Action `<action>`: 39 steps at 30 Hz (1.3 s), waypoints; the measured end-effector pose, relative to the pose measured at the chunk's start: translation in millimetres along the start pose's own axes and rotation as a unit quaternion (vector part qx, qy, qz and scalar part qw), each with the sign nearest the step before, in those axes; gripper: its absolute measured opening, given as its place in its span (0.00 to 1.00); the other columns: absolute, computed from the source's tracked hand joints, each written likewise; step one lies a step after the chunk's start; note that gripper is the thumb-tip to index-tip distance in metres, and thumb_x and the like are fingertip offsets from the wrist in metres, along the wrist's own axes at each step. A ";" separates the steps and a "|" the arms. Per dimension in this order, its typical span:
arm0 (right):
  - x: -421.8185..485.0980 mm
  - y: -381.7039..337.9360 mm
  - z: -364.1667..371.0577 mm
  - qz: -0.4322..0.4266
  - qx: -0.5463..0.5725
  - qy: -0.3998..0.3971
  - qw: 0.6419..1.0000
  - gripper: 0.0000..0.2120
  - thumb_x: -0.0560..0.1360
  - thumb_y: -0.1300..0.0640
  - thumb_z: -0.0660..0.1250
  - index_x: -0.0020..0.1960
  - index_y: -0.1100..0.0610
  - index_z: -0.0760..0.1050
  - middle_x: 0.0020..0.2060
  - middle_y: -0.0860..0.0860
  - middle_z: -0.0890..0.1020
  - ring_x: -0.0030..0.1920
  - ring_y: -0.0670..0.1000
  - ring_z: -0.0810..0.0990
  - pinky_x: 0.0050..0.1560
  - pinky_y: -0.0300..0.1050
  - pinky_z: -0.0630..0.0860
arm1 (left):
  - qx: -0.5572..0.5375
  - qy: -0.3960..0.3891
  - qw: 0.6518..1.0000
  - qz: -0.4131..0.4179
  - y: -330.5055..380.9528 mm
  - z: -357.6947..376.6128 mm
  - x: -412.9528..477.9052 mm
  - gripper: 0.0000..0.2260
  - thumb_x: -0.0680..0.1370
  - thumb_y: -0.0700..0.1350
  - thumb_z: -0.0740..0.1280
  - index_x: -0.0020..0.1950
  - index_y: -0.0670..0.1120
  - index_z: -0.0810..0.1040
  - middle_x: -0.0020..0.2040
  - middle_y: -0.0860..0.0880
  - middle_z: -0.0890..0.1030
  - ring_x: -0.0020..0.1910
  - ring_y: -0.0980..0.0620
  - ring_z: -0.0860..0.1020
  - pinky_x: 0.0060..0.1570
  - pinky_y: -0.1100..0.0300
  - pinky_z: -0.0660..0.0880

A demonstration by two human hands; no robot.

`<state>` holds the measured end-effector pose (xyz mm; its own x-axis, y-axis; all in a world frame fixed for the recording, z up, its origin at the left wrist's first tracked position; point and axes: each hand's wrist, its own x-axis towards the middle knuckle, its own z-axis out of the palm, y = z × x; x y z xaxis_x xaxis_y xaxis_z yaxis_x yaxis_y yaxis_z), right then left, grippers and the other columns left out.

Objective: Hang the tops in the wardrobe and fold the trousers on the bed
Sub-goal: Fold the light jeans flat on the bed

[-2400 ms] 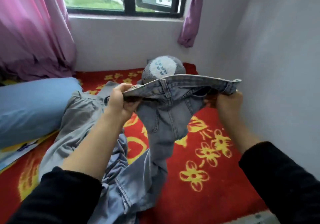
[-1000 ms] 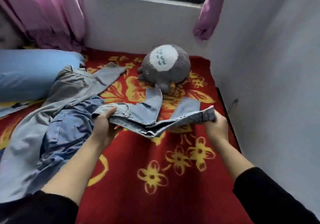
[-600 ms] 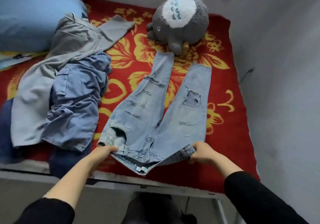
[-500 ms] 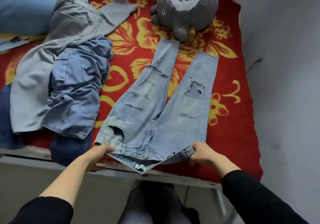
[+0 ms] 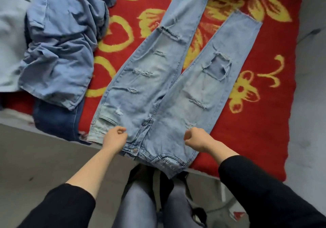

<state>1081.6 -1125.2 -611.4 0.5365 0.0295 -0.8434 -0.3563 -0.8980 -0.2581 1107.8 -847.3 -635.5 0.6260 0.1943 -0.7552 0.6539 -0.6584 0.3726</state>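
Light blue ripped jeans lie flat and face up on the red flowered blanket. Their legs spread away from me and the waistband hangs slightly over the bed's near edge. My left hand hovers over the left hip of the jeans with its fingers loosely curled and nothing in them. Over the right hip, my right hand is also loosely curled and holds nothing. No wardrobe is in view.
A crumpled mid-blue denim garment lies left of the jeans, over dark blue jeans at the bed edge. A pale grey garment sits at far left. A grey wall borders the bed on the right. My legs stand against the bed.
I lowered the ripped jeans from the air onto the bed and spread them flat. Both hands gripped the waistband corners half a second ago and have now let go and moved inward.
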 end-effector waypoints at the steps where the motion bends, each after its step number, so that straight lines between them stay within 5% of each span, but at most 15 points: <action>1: 8.6 1.5 -11.2 -0.004 0.004 0.013 1.000 0.11 0.74 0.62 0.64 0.53 0.62 0.81 0.52 0.58 0.83 0.54 0.58 0.80 0.54 0.51 0.77 | 0.010 0.003 1.000 0.012 13.1 7.0 3.3 0.13 0.76 0.41 0.64 0.60 0.43 0.78 0.55 0.42 0.80 0.48 0.44 0.77 0.48 0.56 0.71; 6: 59.1 9.4 -70.4 -0.023 0.005 0.078 0.997 0.10 0.74 0.61 0.63 0.52 0.62 0.78 0.50 0.58 0.82 0.53 0.59 0.79 0.51 0.49 0.77 | 0.078 0.039 0.991 0.102 79.8 30.1 41.7 0.17 0.75 0.43 0.63 0.65 0.47 0.74 0.63 0.42 0.75 0.57 0.42 0.76 0.55 0.52 0.72; 11: 118.0 13.1 -125.3 -0.037 0.004 0.146 0.989 0.10 0.75 0.60 0.61 0.53 0.59 0.77 0.52 0.56 0.81 0.54 0.59 0.78 0.51 0.48 0.75 | 0.123 0.092 0.970 0.187 145.1 41.4 94.6 0.23 0.78 0.46 0.62 0.73 0.48 0.63 0.77 0.45 0.57 0.75 0.45 0.56 0.70 0.48 0.58; 17: 199.9 6.1 -185.1 -0.068 0.054 0.290 0.953 0.10 0.75 0.61 0.60 0.55 0.59 0.76 0.51 0.55 0.80 0.53 0.57 0.77 0.50 0.48 0.73 | 0.148 0.160 0.936 0.277 203.5 29.7 180.1 0.31 0.80 0.52 0.61 0.78 0.51 0.49 0.79 0.49 0.43 0.77 0.49 0.43 0.74 0.49 0.48; 20: 241.0 -4.4 -217.3 -0.073 0.110 0.355 0.925 0.07 0.76 0.59 0.61 0.52 0.59 0.73 0.48 0.55 0.77 0.49 0.57 0.75 0.47 0.49 0.70 | 0.113 0.180 0.922 0.325 229.8 16.7 228.3 0.29 0.81 0.55 0.57 0.78 0.49 0.51 0.79 0.48 0.50 0.77 0.49 0.48 0.75 0.52 0.49; 22: 266.9 -11.7 -241.6 -0.058 0.157 0.386 0.907 0.08 0.77 0.57 0.61 0.53 0.60 0.72 0.47 0.56 0.77 0.48 0.57 0.75 0.45 0.49 0.69 | 0.050 0.182 0.917 0.352 252.1 6.9 253.0 0.22 0.82 0.53 0.55 0.75 0.46 0.63 0.75 0.45 0.64 0.74 0.47 0.60 0.71 0.53 0.57; 24: 287.7 -19.4 -267.7 -0.021 0.237 0.408 0.882 0.14 0.78 0.54 0.62 0.60 0.61 0.70 0.52 0.57 0.77 0.51 0.57 0.75 0.48 0.48 0.70 | -0.010 0.196 0.915 0.353 275.4 -1.0 271.7 0.17 0.82 0.51 0.54 0.56 0.43 0.79 0.56 0.42 0.80 0.60 0.42 0.75 0.55 0.52 0.68; 26: 306.0 -24.8 -289.1 0.022 0.329 0.412 0.849 0.21 0.77 0.52 0.65 0.65 0.61 0.66 0.57 0.58 0.76 0.56 0.59 0.76 0.55 0.52 0.73 | -0.057 0.195 0.922 0.329 300.7 -7.1 280.0 0.20 0.81 0.52 0.56 0.38 0.42 0.77 0.37 0.43 0.79 0.42 0.41 0.77 0.41 0.48 0.67; 29: 324.1 -24.4 -303.0 0.069 0.378 0.406 0.829 0.22 0.74 0.54 0.69 0.63 0.62 0.66 0.56 0.57 0.76 0.54 0.59 0.76 0.53 0.53 0.75 | -0.052 0.135 0.949 0.279 332.0 -6.8 287.9 0.12 0.79 0.51 0.64 0.47 0.45 0.81 0.42 0.48 0.81 0.43 0.48 0.77 0.42 0.55 0.68; 31: 328.3 -19.5 -305.7 0.077 0.396 0.393 0.826 0.18 0.72 0.58 0.69 0.58 0.60 0.68 0.51 0.56 0.76 0.47 0.56 0.77 0.41 0.49 0.75 | 0.003 0.104 0.959 0.264 345.9 -1.4 294.1 0.10 0.75 0.52 0.69 0.49 0.46 0.79 0.45 0.50 0.80 0.46 0.49 0.76 0.48 0.57 0.71; 34: 328.6 -13.6 -311.2 0.056 0.382 0.377 0.842 0.08 0.73 0.61 0.69 0.43 0.58 0.69 0.37 0.55 0.73 0.34 0.52 0.70 0.29 0.43 0.64 | 0.106 0.055 0.965 0.233 355.9 -1.0 297.2 0.10 0.73 0.49 0.72 0.36 0.48 0.74 0.33 0.49 0.74 0.37 0.47 0.73 0.38 0.58 0.70; 36: 329.3 -11.2 -314.0 0.036 0.380 0.383 0.841 0.14 0.73 0.61 0.70 0.36 0.56 0.64 0.31 0.54 0.68 0.31 0.52 0.66 0.30 0.43 0.61 | 0.096 0.101 0.964 0.228 358.1 -9.8 298.1 0.11 0.73 0.48 0.71 0.32 0.47 0.75 0.31 0.46 0.76 0.36 0.45 0.74 0.35 0.57 0.67; 39: 327.4 -9.0 -311.5 0.028 0.372 0.398 0.838 0.13 0.75 0.58 0.68 0.38 0.58 0.66 0.34 0.55 0.71 0.35 0.52 0.69 0.34 0.45 0.64 | 0.032 0.257 0.935 0.242 349.5 -20.7 299.0 0.04 0.74 0.47 0.68 0.45 0.49 0.75 0.48 0.44 0.80 0.51 0.42 0.76 0.48 0.54 0.71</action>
<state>1498.8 -1244.3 -738.4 0.7385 -0.5711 -0.3585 -0.6168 -0.3576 -0.7012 1532.3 -1004.3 -719.9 0.9743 0.1747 -0.1418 0.2245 -0.7984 0.5588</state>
